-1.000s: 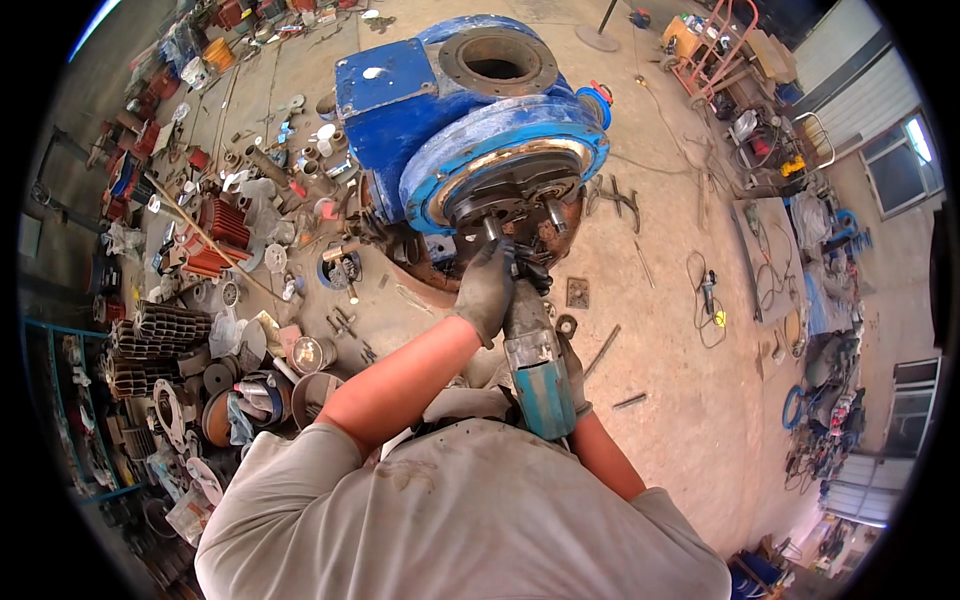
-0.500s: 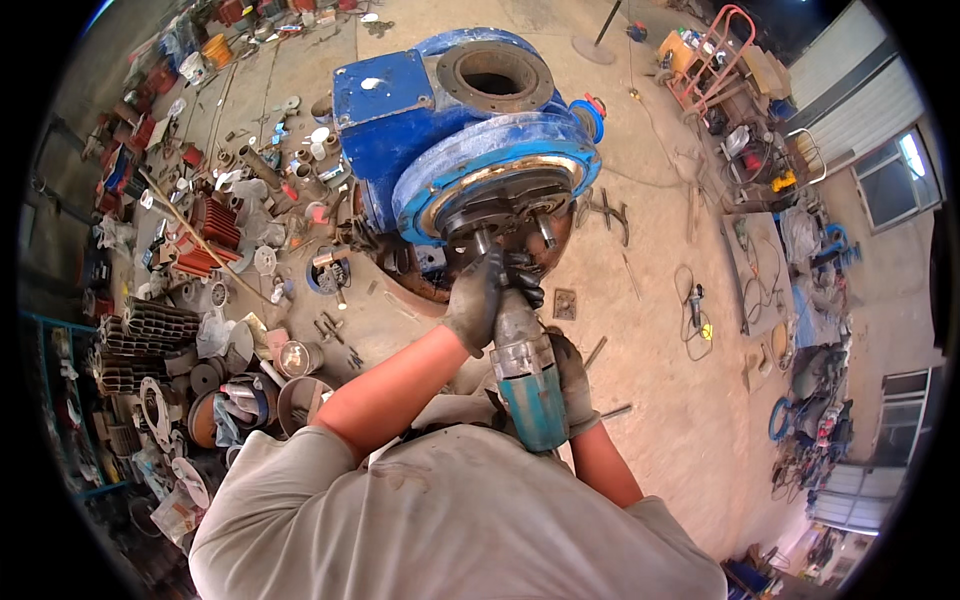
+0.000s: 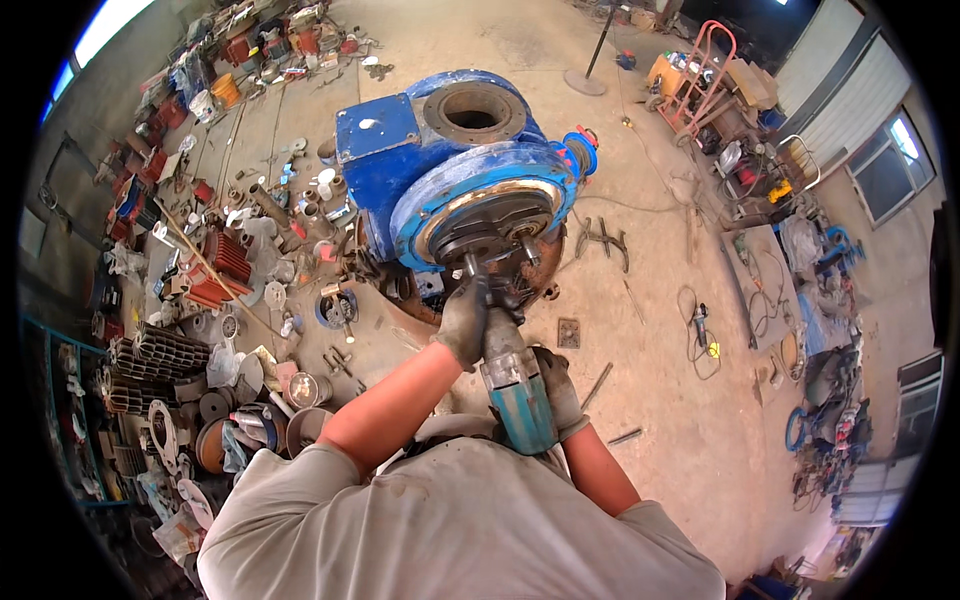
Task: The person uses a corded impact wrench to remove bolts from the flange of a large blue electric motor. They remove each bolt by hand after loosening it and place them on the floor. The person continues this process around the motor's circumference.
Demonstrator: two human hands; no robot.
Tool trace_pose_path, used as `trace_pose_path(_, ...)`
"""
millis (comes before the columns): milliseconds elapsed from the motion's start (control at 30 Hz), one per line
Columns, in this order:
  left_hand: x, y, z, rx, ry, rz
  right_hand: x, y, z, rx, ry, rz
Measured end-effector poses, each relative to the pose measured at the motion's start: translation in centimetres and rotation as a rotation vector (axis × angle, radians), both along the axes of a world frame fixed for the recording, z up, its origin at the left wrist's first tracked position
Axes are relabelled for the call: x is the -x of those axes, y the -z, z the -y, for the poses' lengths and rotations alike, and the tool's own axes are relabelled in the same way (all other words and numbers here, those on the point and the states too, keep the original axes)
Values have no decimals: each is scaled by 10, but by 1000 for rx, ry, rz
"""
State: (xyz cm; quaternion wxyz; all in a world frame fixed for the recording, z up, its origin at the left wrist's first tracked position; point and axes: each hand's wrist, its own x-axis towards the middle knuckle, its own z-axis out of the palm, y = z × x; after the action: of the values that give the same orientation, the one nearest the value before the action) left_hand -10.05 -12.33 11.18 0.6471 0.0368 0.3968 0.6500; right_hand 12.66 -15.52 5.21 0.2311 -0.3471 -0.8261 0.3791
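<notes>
A teal and grey impact wrench (image 3: 523, 405) points away from my body, its nose toward the open front of a big blue pump (image 3: 385, 180). My gloved left hand (image 3: 463, 318) is closed round the wrench's nose, close to a short metal stud (image 3: 472, 265) on the pump's dark inner part. Gloved too, my right hand (image 3: 562, 392) grips the rear of the wrench on its right side; the tool's body hides part of its fingers. A second stud (image 3: 529, 247) sticks out to the right of the first. Whether the nose sits on a stud is hidden.
Under the pump is a round rusty base (image 3: 545, 275). To the left lie red finned motor housings (image 3: 215, 265), discs and loose parts. On the right floor are an angle grinder (image 3: 701, 325) with its cord and a metal puller (image 3: 604, 240). A red hand truck (image 3: 705, 75) stands far right.
The view has tilted up a little, so the pump appears lower and more of the far floor shows. Both hands keep their hold on the wrench at the pump's front.
</notes>
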Motion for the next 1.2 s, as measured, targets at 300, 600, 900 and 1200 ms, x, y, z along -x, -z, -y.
trace_pose_path(300, -5, 5, 8, -53, 13, 56, -7, -3, 6, -180, 39, -17)
trace_pose_path(600, -14, 16, 19, -63, 7, 64, -17, 4, 20, -160, 35, -50)
trace_pose_path(900, -38, 23, 33, -206, 3, -260, -31, 18, 34, -93, 106, -161)
trace_pose_path(1200, -20, 10, 34, -151, -161, -134, -48, 21, 26, -323, -7, -72)
